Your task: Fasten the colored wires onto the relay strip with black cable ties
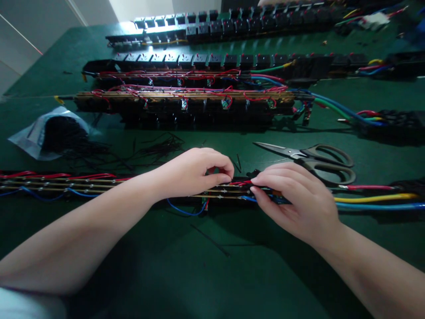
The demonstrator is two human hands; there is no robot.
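head cam: left hand (195, 173) fingers pinch a red wire (239, 182) on the front power strip (83, 184) near the tabletop (199, 279) edge, right hand (295, 199) curls over it, grip unclear; left stretch looks wired, the rest by the scissors (318, 161) seems unfinished.

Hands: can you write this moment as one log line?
left hand pinches red wires | right hand rests on socket strip | scissors behind right hand
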